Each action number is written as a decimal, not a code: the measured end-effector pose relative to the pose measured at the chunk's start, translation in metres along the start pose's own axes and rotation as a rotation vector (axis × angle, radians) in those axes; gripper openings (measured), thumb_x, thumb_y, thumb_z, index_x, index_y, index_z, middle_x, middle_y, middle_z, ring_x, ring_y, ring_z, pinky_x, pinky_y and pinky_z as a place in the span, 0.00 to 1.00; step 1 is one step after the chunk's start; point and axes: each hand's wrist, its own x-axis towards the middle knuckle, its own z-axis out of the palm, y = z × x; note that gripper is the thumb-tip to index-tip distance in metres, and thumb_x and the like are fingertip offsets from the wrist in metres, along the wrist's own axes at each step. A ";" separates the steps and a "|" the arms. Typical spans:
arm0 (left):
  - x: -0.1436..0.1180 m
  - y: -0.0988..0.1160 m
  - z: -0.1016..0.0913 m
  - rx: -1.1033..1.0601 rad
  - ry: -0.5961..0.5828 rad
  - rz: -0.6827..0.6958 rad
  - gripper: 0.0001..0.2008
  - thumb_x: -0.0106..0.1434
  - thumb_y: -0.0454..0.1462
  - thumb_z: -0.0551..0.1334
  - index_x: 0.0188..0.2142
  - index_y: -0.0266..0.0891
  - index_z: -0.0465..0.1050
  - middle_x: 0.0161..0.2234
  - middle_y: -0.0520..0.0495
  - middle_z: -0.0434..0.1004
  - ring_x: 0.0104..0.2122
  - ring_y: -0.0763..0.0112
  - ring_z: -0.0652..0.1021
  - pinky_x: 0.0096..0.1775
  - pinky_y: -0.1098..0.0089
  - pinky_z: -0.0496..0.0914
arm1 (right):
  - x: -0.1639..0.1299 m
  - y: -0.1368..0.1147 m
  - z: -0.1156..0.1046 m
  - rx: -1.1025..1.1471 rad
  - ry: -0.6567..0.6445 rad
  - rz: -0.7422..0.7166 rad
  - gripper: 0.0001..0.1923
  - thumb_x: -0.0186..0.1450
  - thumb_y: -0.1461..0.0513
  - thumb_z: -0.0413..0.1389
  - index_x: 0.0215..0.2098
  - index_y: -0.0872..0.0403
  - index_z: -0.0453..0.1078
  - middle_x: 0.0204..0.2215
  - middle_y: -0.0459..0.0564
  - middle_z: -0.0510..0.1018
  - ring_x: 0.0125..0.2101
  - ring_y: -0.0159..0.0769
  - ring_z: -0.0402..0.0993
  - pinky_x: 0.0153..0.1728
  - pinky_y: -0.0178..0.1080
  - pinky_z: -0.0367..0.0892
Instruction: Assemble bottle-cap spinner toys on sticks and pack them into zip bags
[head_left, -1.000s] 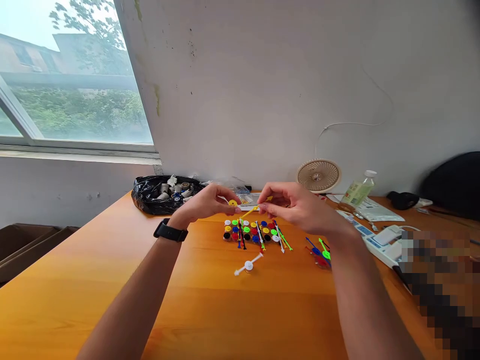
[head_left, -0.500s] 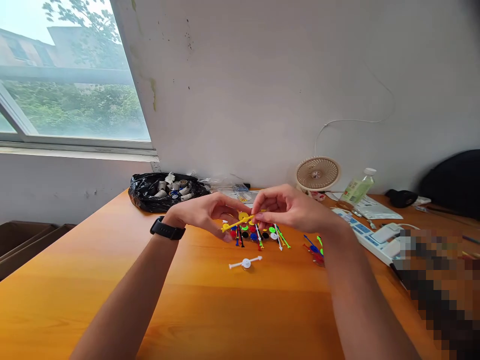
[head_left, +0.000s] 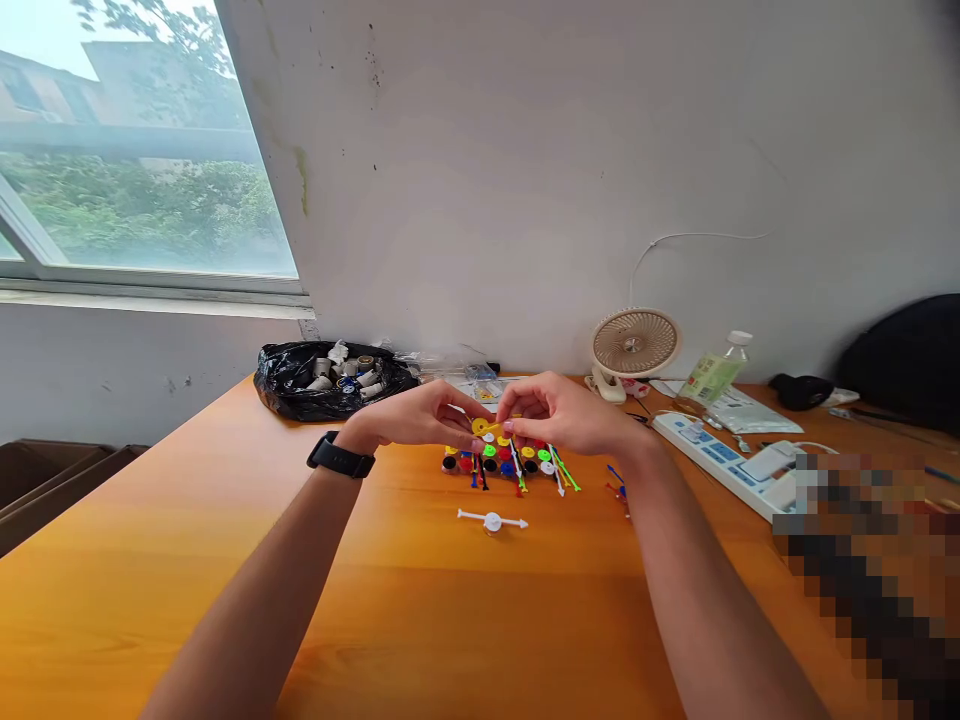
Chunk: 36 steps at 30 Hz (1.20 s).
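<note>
My left hand [head_left: 427, 415] and my right hand [head_left: 559, 412] meet above the middle of the table. Between their fingertips is a yellow plastic spinner arrow [head_left: 493, 428], with a round yellow disc close against it at the left fingers. Each hand is closed in a pinch; the fingers partly hide the arrow's ends. Nearer me on the table lies a white spinner [head_left: 492, 522], its arrow set across a round base. Just behind and below the hands are rows of coloured round bases [head_left: 490, 465] and several loose arrows [head_left: 564, 468] in white, green, blue and other colours.
A black plastic bag [head_left: 296, 390] of small cylinders stands at the back left. Toward the right are a small fan [head_left: 635, 342], a tilted-looking bottle [head_left: 712, 375] and a white power strip [head_left: 716, 465]. More coloured arrows [head_left: 619, 488] lie partly behind my right forearm.
The yellow arrow has turned, and less of it shows between my fingers. My right hand has shifted slightly left. The white spinner's arrow has swung so its tip points a little nearer me.
</note>
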 end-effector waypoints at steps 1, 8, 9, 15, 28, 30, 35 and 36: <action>0.000 -0.001 0.000 0.003 -0.004 0.016 0.25 0.60 0.45 0.73 0.55 0.37 0.80 0.36 0.43 0.85 0.35 0.66 0.82 0.35 0.71 0.74 | 0.001 0.001 0.001 -0.002 -0.004 0.002 0.05 0.64 0.62 0.59 0.38 0.54 0.75 0.30 0.48 0.81 0.30 0.36 0.77 0.29 0.35 0.70; 0.006 -0.009 0.003 0.131 0.032 0.032 0.23 0.64 0.48 0.69 0.53 0.36 0.81 0.31 0.47 0.82 0.27 0.72 0.77 0.29 0.74 0.67 | 0.009 0.014 0.004 -0.081 0.031 0.019 0.04 0.63 0.62 0.58 0.36 0.54 0.74 0.28 0.47 0.80 0.28 0.34 0.76 0.28 0.33 0.67; 0.007 -0.011 0.004 0.158 0.045 0.026 0.24 0.65 0.49 0.69 0.53 0.36 0.81 0.30 0.47 0.82 0.26 0.73 0.76 0.28 0.75 0.66 | 0.010 0.015 0.004 -0.101 0.039 0.019 0.04 0.63 0.62 0.58 0.36 0.54 0.74 0.28 0.47 0.80 0.28 0.34 0.76 0.27 0.33 0.66; 0.014 -0.017 0.008 0.244 0.051 0.061 0.20 0.64 0.49 0.68 0.47 0.37 0.84 0.28 0.50 0.80 0.23 0.74 0.72 0.26 0.74 0.63 | 0.012 0.021 0.004 -0.186 0.021 0.013 0.05 0.62 0.63 0.57 0.35 0.54 0.75 0.28 0.48 0.81 0.28 0.35 0.76 0.27 0.34 0.65; 0.026 -0.027 0.018 0.128 0.119 0.073 0.12 0.56 0.36 0.71 0.41 0.35 0.82 0.31 0.45 0.82 0.30 0.68 0.80 0.31 0.72 0.71 | 0.016 0.029 0.007 -0.297 -0.039 0.069 0.03 0.61 0.64 0.58 0.32 0.55 0.74 0.26 0.48 0.79 0.27 0.34 0.72 0.26 0.34 0.61; 0.028 -0.029 0.019 0.095 0.150 0.054 0.11 0.54 0.34 0.71 0.38 0.35 0.80 0.32 0.46 0.82 0.30 0.68 0.80 0.32 0.72 0.72 | 0.016 0.030 0.008 -0.297 -0.041 0.061 0.03 0.61 0.64 0.58 0.31 0.55 0.74 0.26 0.47 0.79 0.27 0.33 0.72 0.26 0.34 0.60; 0.028 -0.031 0.018 0.038 0.155 0.063 0.12 0.56 0.35 0.73 0.39 0.35 0.77 0.29 0.48 0.80 0.28 0.71 0.79 0.31 0.73 0.70 | 0.016 0.029 0.006 -0.251 -0.018 0.037 0.04 0.62 0.62 0.59 0.32 0.55 0.74 0.26 0.46 0.77 0.27 0.33 0.70 0.27 0.34 0.61; 0.027 -0.031 0.017 0.031 0.149 0.071 0.13 0.57 0.36 0.73 0.41 0.35 0.78 0.29 0.48 0.80 0.28 0.71 0.79 0.31 0.73 0.70 | 0.015 0.028 0.005 -0.233 -0.019 0.022 0.05 0.63 0.61 0.59 0.32 0.55 0.74 0.25 0.45 0.76 0.26 0.32 0.69 0.27 0.34 0.60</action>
